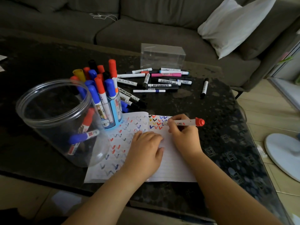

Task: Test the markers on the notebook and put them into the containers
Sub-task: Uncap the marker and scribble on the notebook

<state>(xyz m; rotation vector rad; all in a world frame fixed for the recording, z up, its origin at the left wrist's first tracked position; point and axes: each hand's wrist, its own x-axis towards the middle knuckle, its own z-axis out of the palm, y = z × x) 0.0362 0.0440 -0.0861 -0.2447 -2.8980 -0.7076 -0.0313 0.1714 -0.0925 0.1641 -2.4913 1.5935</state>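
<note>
Testing red marker (pixel 185 122) gripped in right hand (pixel 183 135), left hand (pixel 146 148) flat on notebook (pixel 170 159); cup (pixel 112 111) full, pile (pixel 155 80) untested.

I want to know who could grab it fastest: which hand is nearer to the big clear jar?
Left. The left hand rests flat on the notebook, just right of the big clear jar. The right hand is farther right, holding the red marker.

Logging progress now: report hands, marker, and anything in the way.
Right hand grips red marker, tip on notebook. Left hand flat, pressing the page. Untested markers beyond; big clear jar left, nothing blocking.
</note>
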